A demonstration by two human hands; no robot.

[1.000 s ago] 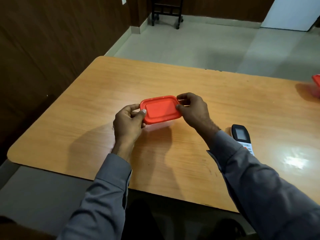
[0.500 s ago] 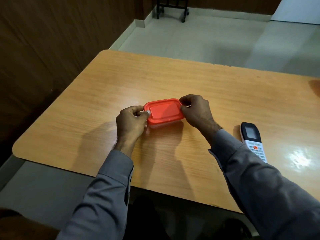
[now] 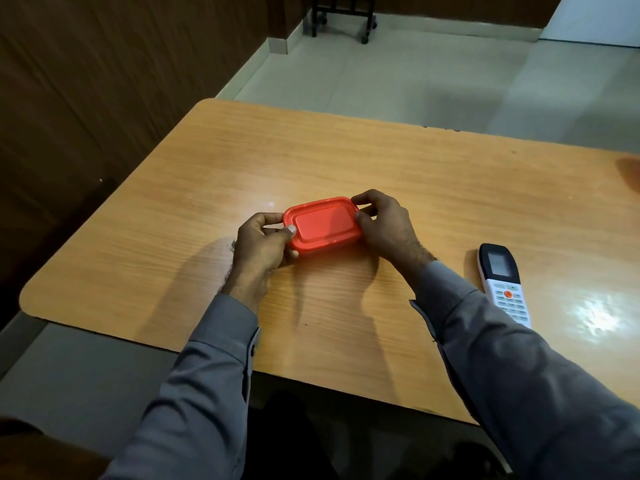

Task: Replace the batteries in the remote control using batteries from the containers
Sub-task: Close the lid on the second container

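The remote control (image 3: 504,282) lies flat on the wooden worktop (image 3: 346,161), to the right of the person's right forearm, its dark screen end pointing away and its white keypad with an orange button facing up. Its near end is cut off behind the grey sleeve (image 3: 519,375) of the right arm. No hand touches it.

A small container (image 3: 323,226) with a red lid sits near the middle of the worktop, well apart from the remote control, its lid closed on top. Both hands grasp it at its short ends. The left hand (image 3: 261,245) holds the left end, thumb pressed on the lid's rim and the other fingers (image 3: 270,218) curled around the far corner and underneath. The right hand (image 3: 386,225) holds the right end, thumb against the near edge of the lid and fingers wrapped over the far right corner. Whether the container rests on the worktop or is raised slightly cannot be told; its lower body is mostly hidden by the lid and the hands.

Beyond the worktop lie a pale tiled floor (image 3: 415,74) and a dark wood-panelled wall (image 3: 104,81) on the left. A black wheeled frame (image 3: 343,15) stands at the far end of the floor.
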